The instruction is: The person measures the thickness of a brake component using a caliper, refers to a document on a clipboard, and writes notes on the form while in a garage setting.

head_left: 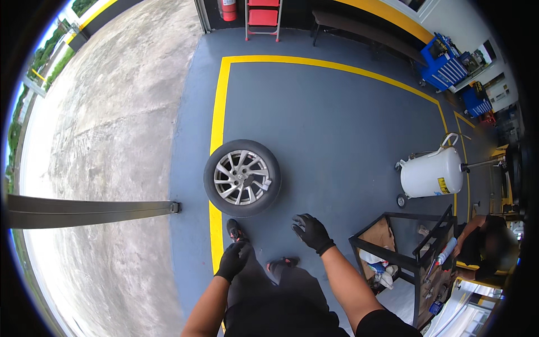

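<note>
A silver multi-spoke alloy wheel with a black rubber tyre is seen lying flat on the blue-grey painted floor, left of the frame's centre, with a yellow painted line partly covered by its left edge. At the lower centre, the black-gloved right hand is held apart from the tyre, its grip loosely opened with fingers half bent and nothing held. Farther left and lower, the black-gloved left hand is also held clear of the tyre; its fingers are partly hidden, so how far its grip is opened cannot be told. The step in hand is judged to be readying to handle the wheel; a bend downward and a two-sided hold on the tyre seem to be called for.
</note>
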Tool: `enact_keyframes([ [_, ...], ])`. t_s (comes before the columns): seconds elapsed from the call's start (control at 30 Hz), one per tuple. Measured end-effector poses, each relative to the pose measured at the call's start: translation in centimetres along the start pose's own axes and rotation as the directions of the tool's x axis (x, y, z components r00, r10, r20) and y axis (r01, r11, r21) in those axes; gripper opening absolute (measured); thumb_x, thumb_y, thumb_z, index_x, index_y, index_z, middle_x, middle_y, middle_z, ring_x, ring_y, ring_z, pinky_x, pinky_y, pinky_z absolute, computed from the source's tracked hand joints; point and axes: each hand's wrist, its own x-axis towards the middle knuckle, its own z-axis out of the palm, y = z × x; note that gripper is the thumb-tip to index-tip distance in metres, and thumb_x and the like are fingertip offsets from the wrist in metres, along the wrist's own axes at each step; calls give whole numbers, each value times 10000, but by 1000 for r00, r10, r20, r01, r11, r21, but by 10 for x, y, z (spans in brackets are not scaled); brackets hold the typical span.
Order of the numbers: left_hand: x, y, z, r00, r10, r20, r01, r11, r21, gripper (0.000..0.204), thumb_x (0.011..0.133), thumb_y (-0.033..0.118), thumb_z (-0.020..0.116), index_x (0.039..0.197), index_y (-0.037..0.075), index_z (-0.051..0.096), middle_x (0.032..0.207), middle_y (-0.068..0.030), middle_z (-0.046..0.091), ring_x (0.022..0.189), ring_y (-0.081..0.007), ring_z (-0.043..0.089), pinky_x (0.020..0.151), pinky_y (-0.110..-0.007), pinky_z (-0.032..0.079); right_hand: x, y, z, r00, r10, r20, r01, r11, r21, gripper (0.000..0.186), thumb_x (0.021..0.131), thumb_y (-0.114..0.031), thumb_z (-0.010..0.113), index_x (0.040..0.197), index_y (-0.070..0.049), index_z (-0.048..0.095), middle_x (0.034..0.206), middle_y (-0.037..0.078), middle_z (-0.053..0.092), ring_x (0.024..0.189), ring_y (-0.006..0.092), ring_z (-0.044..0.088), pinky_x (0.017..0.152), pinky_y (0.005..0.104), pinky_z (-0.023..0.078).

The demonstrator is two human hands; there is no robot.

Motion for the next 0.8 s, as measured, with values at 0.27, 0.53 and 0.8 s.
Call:
enact_keyframes([
  [0.27,222,-135,89,986,-132,102,97,951,294,502,882,386,667,1277,81,608,1273,-198,606,1175,-408,581,1017,-484,442,189,98,227,871,491,-12,-488,862,-139,441,915,-427,612,1107,-35,674,1126,240,654,1044,389,650,893,475,526],
  [0.53,434,-203,175,978,82,-192,31,851,524,724,846,346,690,1433,29,407,1380,-239,481,1286,-445,456,1039,-547,401,335,192,357,661,643,-388,-705,709,-26,918,751,-405,829,1427,13,370,1336,281,522,1227,421,540,1015,466,462],
  [0.8,498,-252,191,994,-89,-56,105,832,544,629,849,169,611,1428,49,395,1231,-227,554,1115,-438,578,925,-540,476,361,214,387,782,556,-281,-602,791,-108,856,799,-245,725,1471,62,294,1243,301,521,1178,449,541,1008,481,451],
])
